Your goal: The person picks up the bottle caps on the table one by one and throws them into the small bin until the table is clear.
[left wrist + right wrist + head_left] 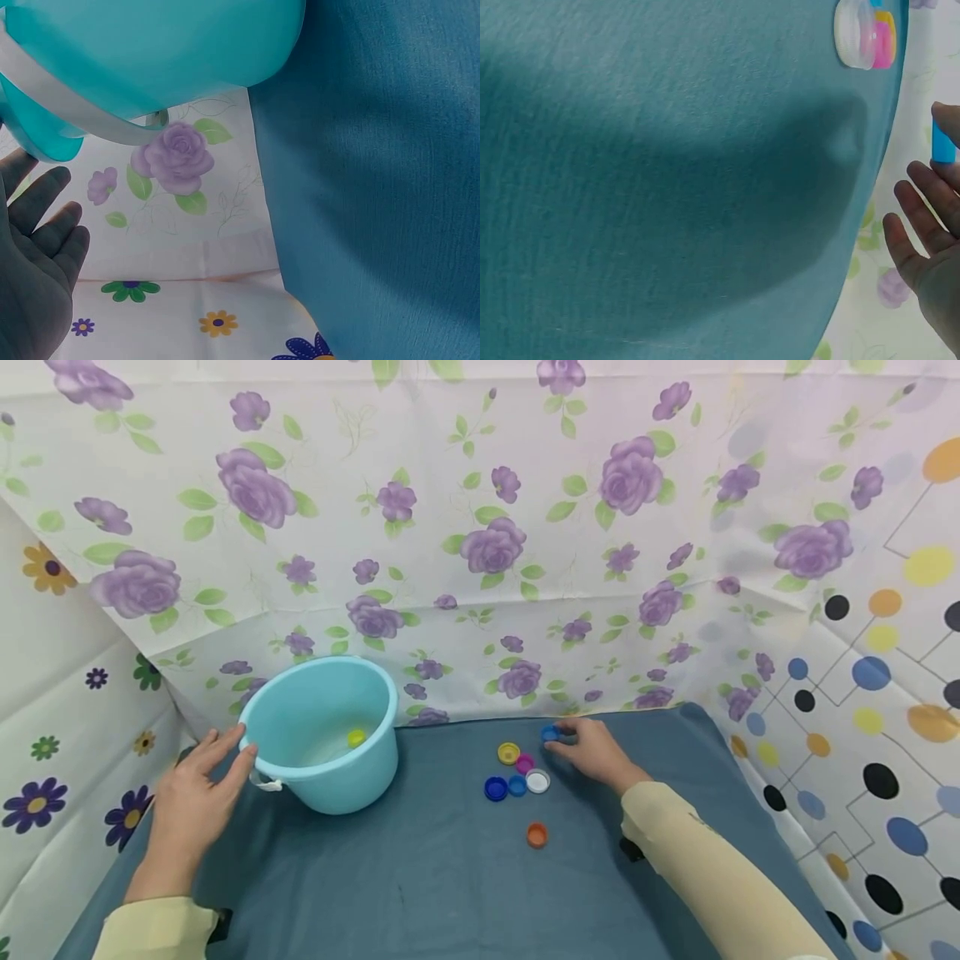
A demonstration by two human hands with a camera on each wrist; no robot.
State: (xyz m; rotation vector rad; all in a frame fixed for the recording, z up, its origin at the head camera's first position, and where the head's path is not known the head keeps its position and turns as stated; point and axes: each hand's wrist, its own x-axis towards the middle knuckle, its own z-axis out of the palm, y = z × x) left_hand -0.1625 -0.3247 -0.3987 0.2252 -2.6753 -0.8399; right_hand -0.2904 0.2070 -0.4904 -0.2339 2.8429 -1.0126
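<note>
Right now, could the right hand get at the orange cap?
Probably yes: the orange cap lies uncovered on the cloth with nothing touching it, though the right hand pinches a blue cap.

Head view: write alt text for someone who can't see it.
A person's right hand pinches a blue plastic cap; the left hand touches a light-blue bucket at its rim, with a lemon-yellow cap inside. On the blue-gray cloth lie a yellow cap, pink cap, white cap, light-blue cap, dark-blue cap and, nearer the camera, an orange cap.
</note>
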